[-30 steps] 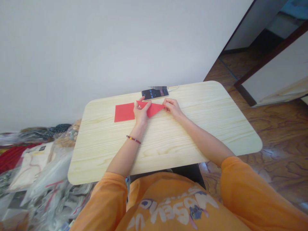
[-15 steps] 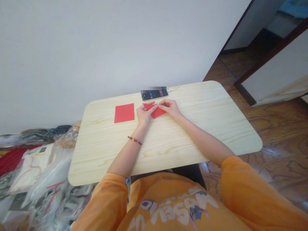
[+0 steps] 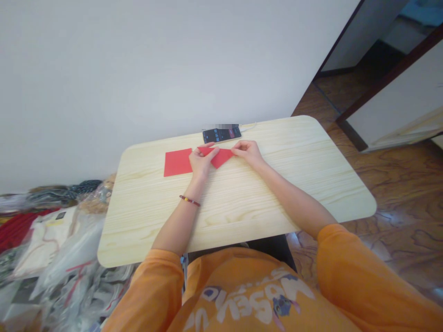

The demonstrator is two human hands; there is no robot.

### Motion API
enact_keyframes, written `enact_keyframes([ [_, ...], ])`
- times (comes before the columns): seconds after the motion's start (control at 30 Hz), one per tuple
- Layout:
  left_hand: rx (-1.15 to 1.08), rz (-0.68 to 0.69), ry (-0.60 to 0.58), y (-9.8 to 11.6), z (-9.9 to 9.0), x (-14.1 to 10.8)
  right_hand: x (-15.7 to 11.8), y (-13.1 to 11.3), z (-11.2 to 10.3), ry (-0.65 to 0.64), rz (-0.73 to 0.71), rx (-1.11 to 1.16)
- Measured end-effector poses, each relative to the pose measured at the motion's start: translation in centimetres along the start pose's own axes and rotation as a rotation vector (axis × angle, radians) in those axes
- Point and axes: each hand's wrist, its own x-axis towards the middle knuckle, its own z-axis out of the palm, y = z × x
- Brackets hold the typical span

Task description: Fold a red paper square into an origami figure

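A folded sheet of red paper (image 3: 221, 157), roughly triangular, is held between my two hands over the middle of the table. My left hand (image 3: 200, 160) grips its left part, thumb on top, and covers some of it. At its right corner, my right hand (image 3: 247, 151) pinches the tip between thumb and fingers. Flat on the table to the left lies a square of red paper (image 3: 177, 163), its right edge close beside or partly behind my left hand.
The pale wooden table (image 3: 242, 203) stands against a white wall. A phone (image 3: 222, 134) with a lit timer screen and white cable lies at the back edge. Plastic bags (image 3: 76, 258) and folded cloth fill the left side. A wooden floor (image 3: 398, 193) is at right.
My left hand has shifted left with the folded paper, up to the red square. My right hand has moved slightly, and the gap between the hands has widened.
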Motion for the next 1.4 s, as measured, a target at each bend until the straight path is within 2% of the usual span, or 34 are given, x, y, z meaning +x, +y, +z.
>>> enact_keyframes([
  [0.13, -0.031, -0.004, 0.023, 0.4, -0.6, 0.6, 0.2, -0.1, -0.3, 0.057, 0.047, -0.020],
  [0.33, -0.095, 0.018, 0.092, 0.5, -1.5, 1.6, 0.8, 0.1, -0.9, 0.173, 0.012, 0.008],
  [0.5, -0.126, -0.019, 0.047, 0.0, -0.6, 1.0, 0.3, 0.0, 0.0, 0.024, -0.045, 0.124],
  [0.57, -0.147, -0.016, 0.022, -0.3, 0.0, 0.6, 0.0, 0.1, 0.4, -0.048, -0.020, 0.134],
  [0.6, -0.144, -0.020, 0.009, -0.4, 0.2, 0.4, 0.0, 0.1, 0.5, -0.041, -0.009, 0.143],
  [0.77, 0.030, 0.086, -0.005, -0.2, -0.4, 0.6, 0.4, 0.7, 0.1, 0.071, -0.021, 0.178],
  [0.83, 0.119, 0.158, -0.016, 0.0, -0.9, 0.9, 0.6, 0.8, 0.0, 0.065, -0.010, 0.170],
  [0.93, 0.282, 0.217, -0.102, 0.2, -1.3, 0.9, 0.5, 0.8, 0.0, 0.027, -0.004, 0.159],
  [1.07, 0.410, 0.180, -0.203, 0.1, -0.8, 0.5, 0.3, 0.9, 0.2, -0.029, -0.050, 0.105],
  [1.17, 0.450, 0.112, -0.193, 0.2, -0.6, 0.3, 0.3, 0.9, 0.1, -0.033, -0.055, 0.088],
  [1.4, 0.650, 0.137, -0.205, 0.8, -1.6, 0.9, 0.8, 1.3, -0.5, 0.107, -0.041, 0.146],
])
